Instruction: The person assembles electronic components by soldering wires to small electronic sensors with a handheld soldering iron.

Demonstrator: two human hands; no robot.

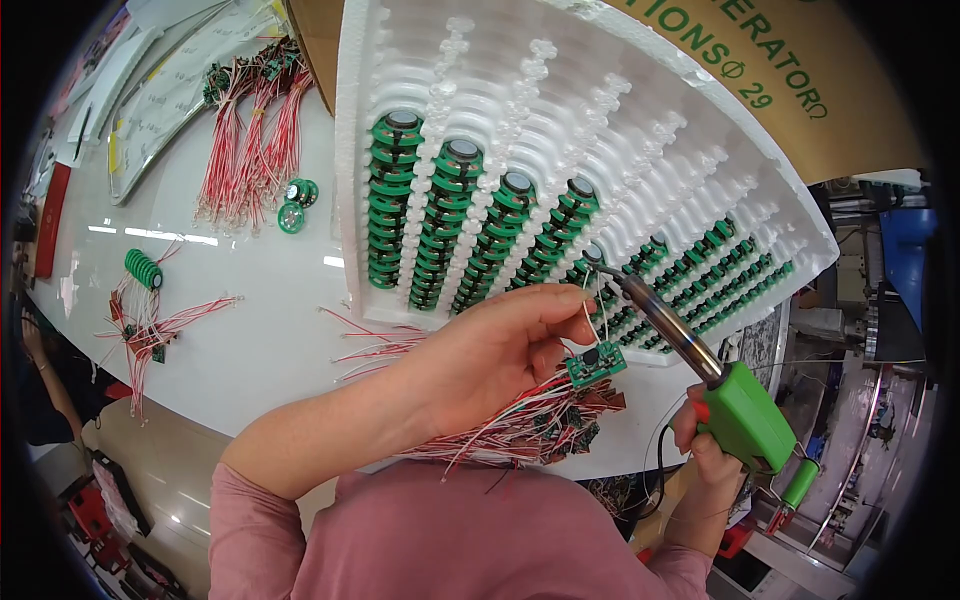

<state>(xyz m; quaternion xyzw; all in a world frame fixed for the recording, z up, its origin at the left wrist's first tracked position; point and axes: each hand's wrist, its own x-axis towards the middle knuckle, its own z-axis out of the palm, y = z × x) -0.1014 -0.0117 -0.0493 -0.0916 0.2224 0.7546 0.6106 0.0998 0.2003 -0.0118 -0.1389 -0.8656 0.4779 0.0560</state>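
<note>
My left hand (495, 345) pinches the thin white wires of a small green circuit board (597, 367), which hangs just below the fingertips. In my right hand (705, 445) is a green pistol-shaped soldering gun (748, 412), its metal barrel (672, 325) slanting up and left. The tip meets, or comes very near, a small round green-rimmed speaker (592, 252) at the near end of a row; fine contact is too small to make out. Rows of such speakers (432, 230) stand on edge in the white foam tray (352, 110).
A pile of wired circuit boards (530, 425) lies under my left forearm. More red-and-white wire bundles (250, 140), loose speakers (292, 215) and a speaker stack (143, 268) sit on the white table (240, 330). A cardboard box (800, 95) stands behind the tray. Another person's arm (55, 385) shows far left.
</note>
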